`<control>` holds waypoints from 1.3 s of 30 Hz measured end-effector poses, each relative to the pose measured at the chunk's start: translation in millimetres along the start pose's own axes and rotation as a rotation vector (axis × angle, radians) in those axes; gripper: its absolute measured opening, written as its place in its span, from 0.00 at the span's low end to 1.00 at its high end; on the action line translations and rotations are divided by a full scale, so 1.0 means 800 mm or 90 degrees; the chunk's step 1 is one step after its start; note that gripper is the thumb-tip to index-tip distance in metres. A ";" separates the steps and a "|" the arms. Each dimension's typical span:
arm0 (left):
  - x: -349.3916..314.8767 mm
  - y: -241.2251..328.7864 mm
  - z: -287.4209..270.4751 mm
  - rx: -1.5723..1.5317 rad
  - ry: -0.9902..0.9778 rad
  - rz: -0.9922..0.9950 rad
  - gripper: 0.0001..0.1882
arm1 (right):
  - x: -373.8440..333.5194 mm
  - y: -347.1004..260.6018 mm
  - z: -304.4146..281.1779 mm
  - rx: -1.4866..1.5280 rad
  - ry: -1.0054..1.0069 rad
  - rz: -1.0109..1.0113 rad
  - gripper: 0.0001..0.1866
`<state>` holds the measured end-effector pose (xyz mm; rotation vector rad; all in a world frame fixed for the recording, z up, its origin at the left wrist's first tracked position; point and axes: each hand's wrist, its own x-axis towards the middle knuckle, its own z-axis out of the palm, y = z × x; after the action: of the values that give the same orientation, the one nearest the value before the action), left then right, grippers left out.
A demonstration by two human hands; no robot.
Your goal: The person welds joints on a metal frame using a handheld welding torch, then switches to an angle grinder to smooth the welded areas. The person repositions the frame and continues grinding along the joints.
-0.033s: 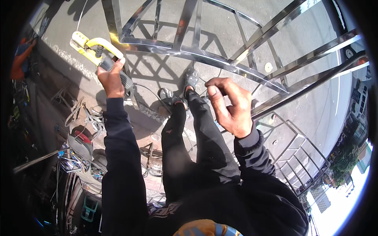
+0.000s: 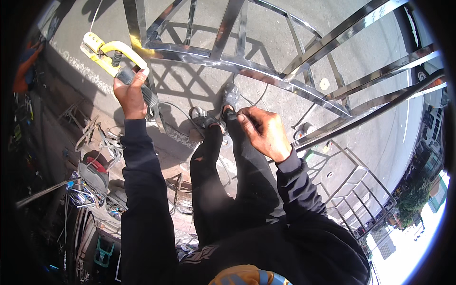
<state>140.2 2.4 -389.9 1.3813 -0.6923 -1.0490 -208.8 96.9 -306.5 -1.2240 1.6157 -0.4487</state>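
My left hand (image 2: 130,97) is wrapped round the black handle of a yellow welding electrode holder (image 2: 102,61), with its thumb along the upper end. A thin welding rod (image 2: 97,16) rises from the holder's jaw. To the right of it stands a shiny metal frame of welded square tubes (image 2: 256,71), its curved bar crossing in front of me. The holder is beside the frame's left corner, apart from it as far as I can see. My right hand (image 2: 267,135) hovers over my right leg, fingers curled together; whatever they may pinch is hidden.
A black cable (image 2: 380,108) runs along the frame's right side, with a small can (image 2: 308,128) below it. Another barred frame (image 2: 363,166) lies at the lower right. Tools and scrap (image 2: 90,192) clutter the left, above a green plastic chair (image 2: 103,251). A person's arm (image 2: 26,69) shows far left.
My right hand has moved left and slightly down, its fingers drawn in more. My left hand and the electrode holder have shifted slightly left.
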 end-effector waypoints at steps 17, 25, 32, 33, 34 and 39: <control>-0.016 0.032 0.008 0.053 -0.059 0.054 0.18 | 0.215 0.822 0.131 -0.373 0.142 0.362 0.19; -0.019 0.034 0.014 0.087 -0.084 0.130 0.17 | 0.234 0.872 0.151 -0.380 0.186 0.336 0.16; -0.015 0.034 0.004 0.089 -0.058 0.108 0.19 | 0.236 0.822 0.123 -0.534 -0.071 0.361 0.18; -0.015 0.035 0.003 0.087 -0.065 0.102 0.20 | 0.232 0.812 0.125 -0.531 -0.075 0.358 0.18; -0.016 0.035 0.003 0.086 -0.071 0.097 0.20 | 0.228 0.803 0.128 -0.522 -0.075 0.355 0.18; -0.021 0.027 0.006 0.050 -0.051 0.122 0.21 | 0.211 0.776 0.133 -0.462 -0.026 0.357 0.20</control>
<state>133.2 12.8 -364.9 1.3162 -0.9148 -0.9365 -416.4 236.3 -908.8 -1.1859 2.0651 0.5601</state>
